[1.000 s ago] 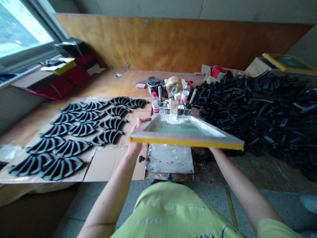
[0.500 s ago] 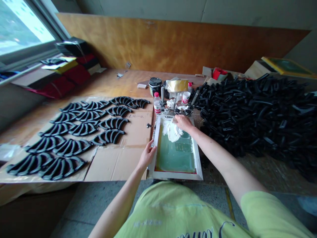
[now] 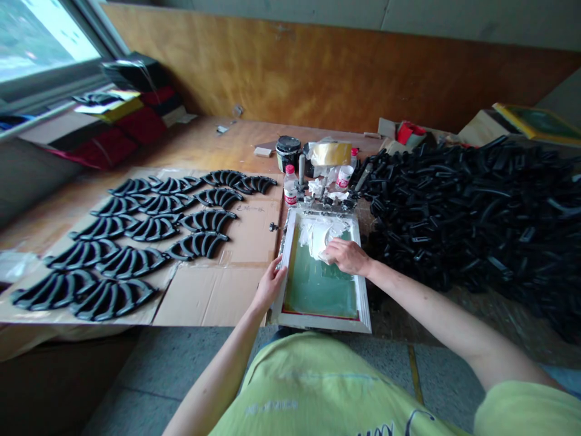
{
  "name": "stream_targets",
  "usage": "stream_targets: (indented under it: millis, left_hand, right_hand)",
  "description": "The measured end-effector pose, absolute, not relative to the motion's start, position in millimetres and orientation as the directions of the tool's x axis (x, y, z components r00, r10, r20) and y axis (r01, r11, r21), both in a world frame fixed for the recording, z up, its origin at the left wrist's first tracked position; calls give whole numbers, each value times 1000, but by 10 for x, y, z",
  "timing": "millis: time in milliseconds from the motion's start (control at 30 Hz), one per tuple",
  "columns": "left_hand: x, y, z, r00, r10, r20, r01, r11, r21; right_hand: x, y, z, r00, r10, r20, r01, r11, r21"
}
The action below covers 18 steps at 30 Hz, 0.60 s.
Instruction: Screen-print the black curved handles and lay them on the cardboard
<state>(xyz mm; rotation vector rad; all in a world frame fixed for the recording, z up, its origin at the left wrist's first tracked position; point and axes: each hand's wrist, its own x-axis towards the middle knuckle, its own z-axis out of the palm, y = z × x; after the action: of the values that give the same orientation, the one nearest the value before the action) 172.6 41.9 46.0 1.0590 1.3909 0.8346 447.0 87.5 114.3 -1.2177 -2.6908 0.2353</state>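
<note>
A screen printing frame with a green mesh lies in front of me, its lower end near the table's front edge. Thick white ink is smeared over the upper part of the mesh. My left hand grips the frame's left side, fingers curled at its edge. Over the middle right of the mesh, my right hand is closed in a pinch at the lower edge of the ink. Whatever it holds is white-smeared and mostly hidden by the fingers. Metal hinge clamps sit at the frame's far end.
Left of the frame, rows of curved black plastic parts lie on cardboard. A large heap of similar black parts rises at the right. Behind the frame stand a red-capped bottle, a black-lidded tub and a paper cup.
My right hand has moved from the far end of the mesh toward me and slightly right; the white ink shows more spread out behind it. My left hand stays on the frame's side.
</note>
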Motion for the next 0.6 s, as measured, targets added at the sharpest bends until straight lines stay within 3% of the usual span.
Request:
stream_targets:
  millis: [200,400,600]
  left_hand:
    - [1702,417,422,113,929,-353,89,344,935]
    - [1709,413,498,83,930,-358,96,350,932]
    - [1668,405,1086,132,919,-371,37,370,928]
  right_hand:
    - [4420,953,1116,-477,852,218,819,520,-241]
    - [4464,851,1106,-568,799,198,732,601,-322]
    - [4448,1606,1461,-252,940,229,854,328,-403]
